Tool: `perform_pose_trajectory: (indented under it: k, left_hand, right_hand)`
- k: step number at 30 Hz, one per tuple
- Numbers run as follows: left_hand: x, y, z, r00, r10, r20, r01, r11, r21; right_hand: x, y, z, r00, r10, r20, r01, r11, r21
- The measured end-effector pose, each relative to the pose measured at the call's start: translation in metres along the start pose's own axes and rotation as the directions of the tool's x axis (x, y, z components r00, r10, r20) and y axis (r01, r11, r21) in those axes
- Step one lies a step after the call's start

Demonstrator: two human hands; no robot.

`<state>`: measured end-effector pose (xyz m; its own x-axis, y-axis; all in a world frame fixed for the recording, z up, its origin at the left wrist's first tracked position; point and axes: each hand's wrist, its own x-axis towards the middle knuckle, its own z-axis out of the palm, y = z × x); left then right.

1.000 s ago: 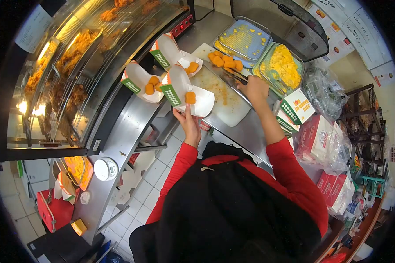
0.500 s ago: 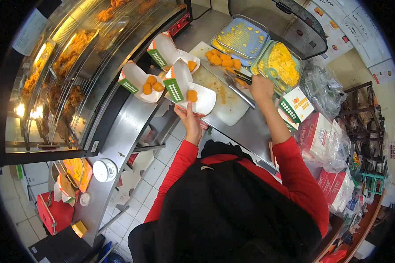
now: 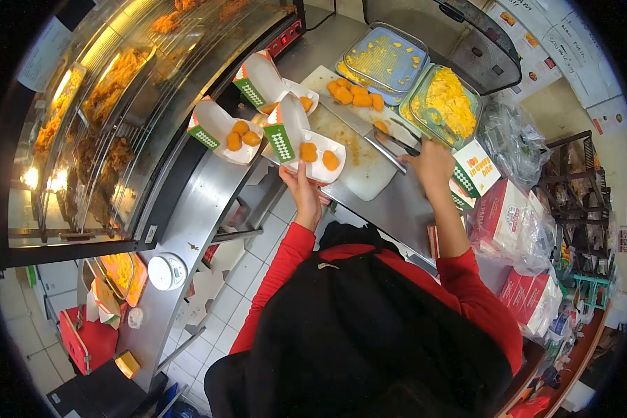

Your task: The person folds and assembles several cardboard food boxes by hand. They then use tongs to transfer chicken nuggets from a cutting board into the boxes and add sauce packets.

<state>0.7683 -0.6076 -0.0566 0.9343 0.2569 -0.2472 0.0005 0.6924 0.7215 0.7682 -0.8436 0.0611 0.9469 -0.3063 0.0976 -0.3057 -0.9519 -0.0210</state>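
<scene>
My left hand (image 3: 304,195) holds an open paper food box (image 3: 315,171) from below, with two nuggets (image 3: 330,160) in it. Beside it stand two more open boxes (image 3: 216,132) with nuggets inside. My right hand (image 3: 430,164) is closed around black-handled tongs (image 3: 405,145), whose tips reach over the cutting board (image 3: 359,182) right at a single nugget (image 3: 381,127). Farther up the board lies a group of nuggets (image 3: 355,95). A knife (image 3: 380,144) lies across the board, its handle end close to my right fingers.
A glass tub of yellow shredded food (image 3: 447,104) and a blue-lidded tub (image 3: 386,59) stand behind the board. At right are a folded carton (image 3: 475,171) and plastic bags (image 3: 512,139). A heated display cabinet (image 3: 118,139) fills the left; a white scale (image 3: 166,271) sits on the lower counter.
A second nugget now lies in the box in my left hand, which has shifted slightly right. My right hand and the tongs have moved right and toward me.
</scene>
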Motion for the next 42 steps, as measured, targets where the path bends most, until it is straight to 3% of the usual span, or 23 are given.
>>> perform_pose_trajectory:
  k: [3,6,9,12,16,20,22,25,27,30,33,38,41,42]
  left_hand:
    - [0.003,-0.005,-0.001,0.997,0.069,-0.033,-0.066,0.995,0.077]
    - [0.0,-0.004,-0.001,0.999,0.036,-0.024,-0.033,0.992,0.118]
    - [0.002,-0.006,-0.008,0.996,0.075,-0.048,-0.058,0.956,0.289]
    - [-0.004,-0.007,-0.01,0.986,0.046,-0.162,0.042,0.865,0.5]
    - [-0.003,-0.016,-0.012,0.997,-0.063,-0.048,0.076,0.934,0.35]
    - [-0.005,0.001,0.009,0.99,-0.083,-0.114,0.111,0.957,0.27]
    - [0.003,-0.001,0.004,0.991,-0.059,-0.12,0.091,0.955,0.283]
    - [0.016,-0.008,-0.003,0.995,-0.041,-0.09,0.066,0.953,0.295]
    - [0.021,-0.008,-0.001,0.998,-0.023,-0.054,0.037,0.964,0.265]
    - [0.023,-0.001,0.005,0.998,0.06,0.009,-0.059,0.919,0.389]
    - [0.019,0.001,0.003,0.999,0.046,-0.014,-0.04,0.948,0.316]
    - [-0.003,0.006,-0.014,0.985,0.159,-0.073,-0.132,0.947,0.293]
    - [-0.016,0.02,-0.049,0.954,0.256,-0.156,-0.202,0.933,0.298]
    - [-0.02,0.026,-0.065,0.938,0.282,-0.202,-0.214,0.929,0.302]
  right_hand:
    - [-0.001,0.003,0.017,0.995,0.0,0.104,0.005,0.999,-0.051]
    - [0.002,0.006,0.021,0.996,0.012,0.088,-0.01,1.0,-0.017]
    - [0.004,0.008,0.015,0.998,0.062,-0.001,-0.061,0.995,0.074]
    - [0.002,0.001,0.0,0.997,0.075,-0.001,-0.075,0.991,0.108]
    - [-0.006,-0.007,-0.016,0.998,-0.048,-0.034,0.055,0.972,0.229]
    - [-0.002,-0.011,-0.023,0.999,0.037,0.029,-0.039,0.998,0.051]
    - [0.008,-0.009,-0.017,0.985,0.094,0.145,-0.091,0.996,-0.025]
    - [0.013,-0.021,0.001,0.985,0.062,0.163,-0.054,0.997,-0.052]
    - [0.019,-0.022,0.027,0.992,0.041,0.119,-0.035,0.998,-0.046]
    - [0.024,-0.019,0.04,0.998,0.014,0.068,-0.013,1.0,-0.015]
    - [0.024,-0.012,0.041,0.999,-0.002,0.047,0.002,1.0,0.005]
    - [0.018,-0.014,0.013,0.998,0.058,0.012,-0.059,0.991,0.118]
    - [0.0,-0.035,-0.019,0.995,-0.081,-0.052,0.091,0.973,0.215]
    - [0.0,-0.04,-0.013,0.991,-0.134,-0.006,0.131,0.963,0.236]
